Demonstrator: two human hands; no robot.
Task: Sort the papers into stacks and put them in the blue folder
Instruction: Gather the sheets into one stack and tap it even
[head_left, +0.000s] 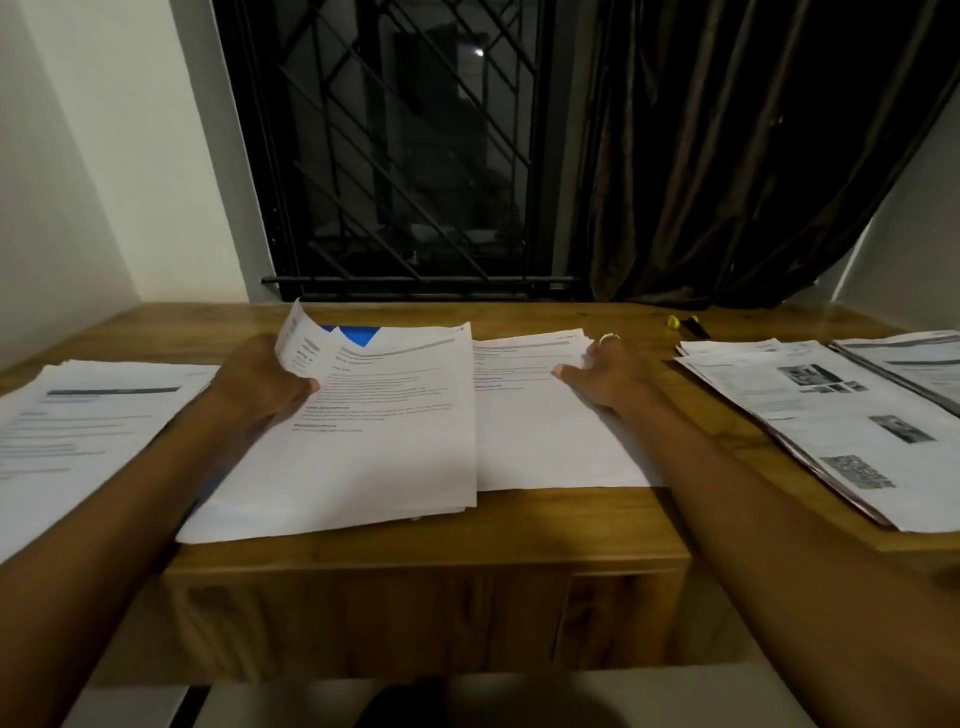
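The papers are white printed sheets laid out in several piles across the wooden table (519, 525). The centre stack (363, 441) carries lines of text under a grey header bar, and a blue folder (358, 335) shows only as a blue wedge at its far edge, mostly hidden under these sheets. The left hand (260, 379) pinches the upper left corner of the top sheet (304, 343), curling it upward. Just beside this pile, touching its right edge, lies a second stack (535, 431); the right hand (608, 374), wearing a ring (609, 338), lies open and flat on its far right corner. A further pile (78, 431) sits at the left end of the table, and at the right end are sheets with photographs (841, 421), overlapped by another pile (914, 358). A yellow-and-black marker (685, 325) lies near the back edge. Behind the table are a barred window (405, 156), a dark curtain (727, 156) and white walls.
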